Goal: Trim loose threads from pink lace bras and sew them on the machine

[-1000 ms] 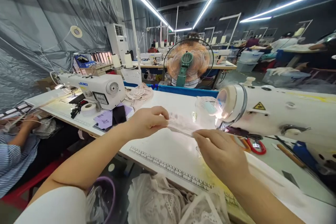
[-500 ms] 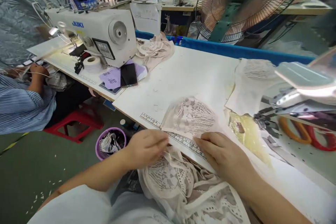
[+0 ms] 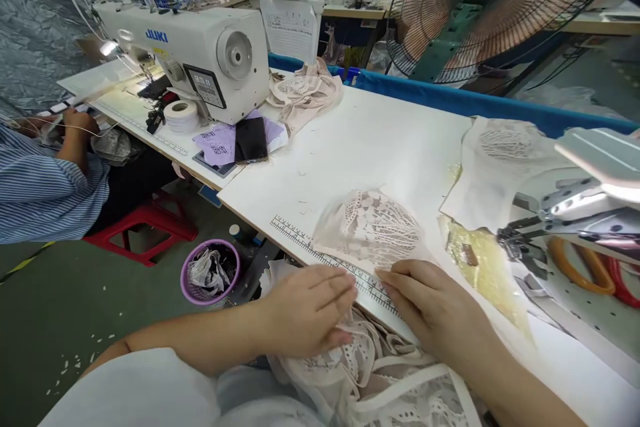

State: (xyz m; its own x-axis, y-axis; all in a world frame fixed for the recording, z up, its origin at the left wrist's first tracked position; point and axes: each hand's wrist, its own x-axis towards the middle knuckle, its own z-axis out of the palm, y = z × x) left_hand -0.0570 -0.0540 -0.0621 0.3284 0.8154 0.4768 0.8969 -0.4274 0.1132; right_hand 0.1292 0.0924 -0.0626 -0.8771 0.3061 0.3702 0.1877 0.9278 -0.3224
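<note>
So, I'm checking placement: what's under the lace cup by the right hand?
White tabletop shows around the lace cup, a printed ruler along its near edge; what's directly beneath is covered.

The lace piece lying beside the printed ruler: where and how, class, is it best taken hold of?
Probably pinch the lace piece at the left part of its near border, coming from the near side. That border is narrow, nearly straight, faces the table's front edge and is uncovered there; the right hand is at its other end. The lace beyond seems to bulge, so gripping there might crease it.
</note>
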